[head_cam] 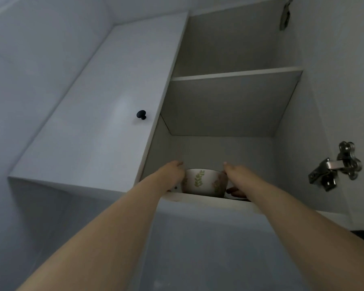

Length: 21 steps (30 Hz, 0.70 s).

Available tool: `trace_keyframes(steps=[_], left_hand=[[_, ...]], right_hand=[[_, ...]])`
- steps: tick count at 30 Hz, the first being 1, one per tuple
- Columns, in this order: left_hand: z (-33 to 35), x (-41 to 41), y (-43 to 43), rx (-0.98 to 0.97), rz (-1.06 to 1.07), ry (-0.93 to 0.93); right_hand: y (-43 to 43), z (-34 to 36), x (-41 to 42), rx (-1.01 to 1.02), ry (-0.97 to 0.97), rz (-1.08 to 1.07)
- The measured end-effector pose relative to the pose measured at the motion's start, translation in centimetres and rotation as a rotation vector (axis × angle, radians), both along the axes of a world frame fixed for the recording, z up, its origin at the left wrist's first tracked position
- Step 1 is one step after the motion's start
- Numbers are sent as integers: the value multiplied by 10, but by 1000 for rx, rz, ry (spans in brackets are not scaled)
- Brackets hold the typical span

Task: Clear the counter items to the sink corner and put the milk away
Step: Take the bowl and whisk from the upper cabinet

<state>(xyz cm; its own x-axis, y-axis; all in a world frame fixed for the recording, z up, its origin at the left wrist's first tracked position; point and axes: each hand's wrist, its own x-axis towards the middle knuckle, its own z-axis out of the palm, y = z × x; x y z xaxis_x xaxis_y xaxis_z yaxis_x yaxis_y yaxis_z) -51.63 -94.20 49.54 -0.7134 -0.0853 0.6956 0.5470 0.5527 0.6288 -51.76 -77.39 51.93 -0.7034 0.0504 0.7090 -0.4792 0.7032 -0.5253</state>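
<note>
I look up into an open white wall cabinet [229, 101]. A white bowl [204, 182] with green leaf and pink prints sits at the front of its bottom shelf [208, 201]. My left hand [173, 175] holds the bowl's left side. My right hand [233, 177] holds its right side, thumb under the bowl near the shelf edge. Both arms reach up from below. No milk is in view.
The neighbouring cabinet door [97, 122] on the left is shut and has a black knob [141, 114]. A metal hinge [336, 166] sticks out on the open door at right; another hinge [285, 15] is at the top. The upper shelf [235, 73] shows nothing on it.
</note>
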Motion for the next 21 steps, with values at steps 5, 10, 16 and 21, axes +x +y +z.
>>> trace_keyframes(steps=[5,10,16,21], left_hand=[[-5,2,-1,-156,-52,-2],[-6,-4,4,-276,37,38],[-4,-10,8,-182,152,88],[-10,-11,12,-139,280,126]], right_hand=[[-2,-2,0,-179,-133,59],[0,-2,-2,-181,-115,155],[3,-5,6,-185,-135,258],[3,-8,7,-133,-125,219]])
